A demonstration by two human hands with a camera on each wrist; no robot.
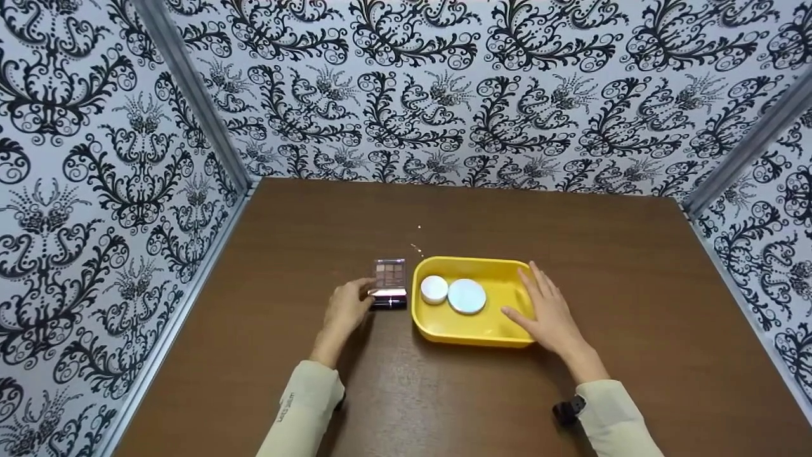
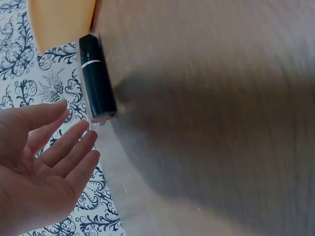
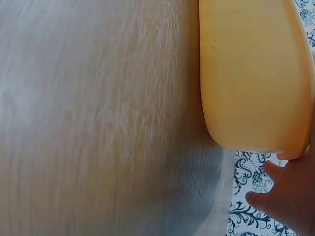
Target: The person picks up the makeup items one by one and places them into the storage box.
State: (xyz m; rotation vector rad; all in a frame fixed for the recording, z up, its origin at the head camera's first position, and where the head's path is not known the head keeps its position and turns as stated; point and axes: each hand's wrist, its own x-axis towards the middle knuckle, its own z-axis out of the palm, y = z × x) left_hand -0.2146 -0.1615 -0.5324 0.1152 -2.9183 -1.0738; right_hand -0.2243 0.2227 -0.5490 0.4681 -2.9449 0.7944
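Here at the tabletop (image 1: 387, 406), the left hand (image 1: 347, 309) is at the near-left of a makeup palette (image 1: 390, 273), fingers loosely extended and thumb apart, pinching nothing in the left wrist view; its fingertips are right by the end of a black tube (image 2: 99, 83), though whether they touch it I cannot tell; that tube lies just on the near side of the palette, both of them beside the left end of a yellow tray (image 1: 472, 339); and over at the tray's right end, there's the right hand (image 1: 550, 314), fingers and thumb spread across the rim, thumb towards the inside; within the tray, two round pale containers sit towards the left, the small white jar (image 1: 434, 289) next to the wider round container (image 1: 467, 296); behind it all, black-and-white patterned walls (image 1: 438, 101).
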